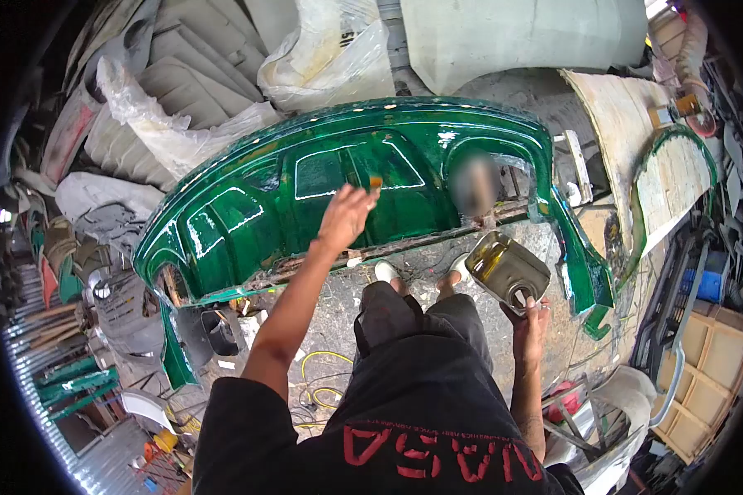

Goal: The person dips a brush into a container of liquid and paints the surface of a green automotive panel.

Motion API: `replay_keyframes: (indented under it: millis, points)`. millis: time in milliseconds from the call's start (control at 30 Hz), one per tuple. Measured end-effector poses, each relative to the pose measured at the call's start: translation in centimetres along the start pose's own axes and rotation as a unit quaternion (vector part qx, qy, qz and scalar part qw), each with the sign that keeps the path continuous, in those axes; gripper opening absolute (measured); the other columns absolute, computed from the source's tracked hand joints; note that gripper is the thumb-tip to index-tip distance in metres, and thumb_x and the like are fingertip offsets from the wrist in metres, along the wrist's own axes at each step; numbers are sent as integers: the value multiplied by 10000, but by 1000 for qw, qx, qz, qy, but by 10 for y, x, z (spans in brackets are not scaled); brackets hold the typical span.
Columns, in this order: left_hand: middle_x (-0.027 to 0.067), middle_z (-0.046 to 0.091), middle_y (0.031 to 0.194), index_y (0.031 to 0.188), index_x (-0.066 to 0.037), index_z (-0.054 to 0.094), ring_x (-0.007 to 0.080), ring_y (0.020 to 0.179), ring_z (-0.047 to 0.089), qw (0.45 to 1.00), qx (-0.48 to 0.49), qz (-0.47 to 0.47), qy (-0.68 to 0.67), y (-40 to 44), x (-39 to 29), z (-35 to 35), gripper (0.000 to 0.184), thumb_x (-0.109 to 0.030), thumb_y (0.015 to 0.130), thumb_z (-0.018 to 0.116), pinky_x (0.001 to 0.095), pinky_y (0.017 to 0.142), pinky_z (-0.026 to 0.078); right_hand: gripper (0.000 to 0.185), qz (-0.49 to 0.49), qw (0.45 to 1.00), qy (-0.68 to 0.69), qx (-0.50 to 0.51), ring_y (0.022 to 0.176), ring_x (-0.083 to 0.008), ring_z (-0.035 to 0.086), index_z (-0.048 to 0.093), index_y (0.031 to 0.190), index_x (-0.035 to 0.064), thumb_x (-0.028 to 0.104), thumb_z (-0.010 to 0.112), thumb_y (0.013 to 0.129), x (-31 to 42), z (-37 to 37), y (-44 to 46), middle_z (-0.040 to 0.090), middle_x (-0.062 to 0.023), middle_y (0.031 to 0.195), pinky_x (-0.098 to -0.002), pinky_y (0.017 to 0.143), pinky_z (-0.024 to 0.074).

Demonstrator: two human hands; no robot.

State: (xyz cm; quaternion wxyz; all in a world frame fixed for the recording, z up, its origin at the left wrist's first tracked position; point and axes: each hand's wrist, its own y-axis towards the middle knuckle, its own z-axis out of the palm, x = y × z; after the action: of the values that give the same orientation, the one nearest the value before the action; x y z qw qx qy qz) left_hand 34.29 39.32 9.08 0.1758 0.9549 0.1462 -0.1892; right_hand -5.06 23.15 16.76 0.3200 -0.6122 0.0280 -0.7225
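Note:
A large curved mould or body panel, glossy wet green [322, 223], stands in front of me. My left hand [348, 216] is closed around a small brush [376, 181] with a yellowish tip, over the panel's middle. Whether the bristles touch the surface I cannot tell. My right hand [530, 318] grips a cut-open metal can [524, 268] near its round opening. The can is tilted, and some yellowish liquid [491, 257] shows inside, at its far left side. It is held just in front of the panel's right end.
Plastic-wrapped pieces [330, 58] and grey moulded shells [524, 37] lean behind the panel. A yellow hose [326, 355] lies on the stained floor. At right stand a wooden crate [702, 379] and a thin green arch [677, 136]; a black container [220, 330] sits at left.

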Motion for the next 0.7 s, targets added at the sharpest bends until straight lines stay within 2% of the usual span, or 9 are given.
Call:
replay_keyframes:
  millis: [100,167,233,300,367,433,500,633,700]
  points:
    - [84,565,823,1137,-53,674,288,796,497,992,72,11,-107,-17,-20,14,280,-136,893,565,391,761,440,414,0,999,20,-28,1181,-274,563,360,1299,108,257,579,981,-11,-10,-8,530,-125,1301,-530,950,511]
    - [81,573,817,1131,-67,680,292,788,493,987,71,29,-140,-14,-21,10,262,-141,892,600,390,748,434,417,9,999,29,-42,1187,-282,562,358,1303,106,253,579,981,-18,-18,-11,519,-127,1324,-526,957,508]
    - [101,583,839,1150,-83,681,293,824,505,989,90,-4,-114,7,-24,-22,268,-129,921,549,389,799,455,434,-5,998,24,-57,1192,-293,560,357,1312,102,256,586,977,-19,-19,-20,508,-136,1338,-529,966,501]
    - [101,604,858,1158,-77,673,302,795,503,996,-8,25,-87,27,-2,-30,282,-100,909,542,397,764,455,457,-6,997,39,-60,1200,-297,552,359,1323,95,262,598,970,-18,-17,-26,508,-144,1332,-528,966,502]
    - [100,611,875,1152,-78,669,296,803,510,998,-55,-1,-36,35,10,-30,280,-89,905,538,403,762,453,489,-11,997,32,-71,1202,-300,549,347,1338,89,271,605,964,-17,-15,-29,499,-153,1340,-521,962,508]
    - [99,603,868,1134,-71,672,289,814,516,999,-53,7,1,25,14,-19,272,-74,885,563,407,770,455,504,-13,997,32,-69,1202,-301,550,333,1345,85,272,605,964,-18,-16,-29,496,-147,1336,-513,954,517]
    - [99,588,852,1118,-58,675,287,822,516,999,29,13,15,2,8,-4,253,-68,888,567,402,784,458,514,-21,997,40,-66,1183,-301,565,325,1349,84,272,607,963,-19,-15,-27,496,-139,1327,-515,955,517]
    - [110,582,822,1065,-62,689,291,836,549,975,113,-58,-183,-14,-3,-6,197,-129,915,581,399,851,449,502,-19,998,36,-41,1172,-294,571,332,1338,84,262,611,960,-14,-12,-21,505,-133,1309,-518,955,518]
    - [107,634,851,1028,-78,703,301,825,571,970,134,-74,-187,0,13,-20,172,-143,920,586,413,885,447,549,-8,998,53,-37,1142,-261,578,321,1329,62,212,659,922,-10,-8,-14,520,-152,1272,-469,975,509]
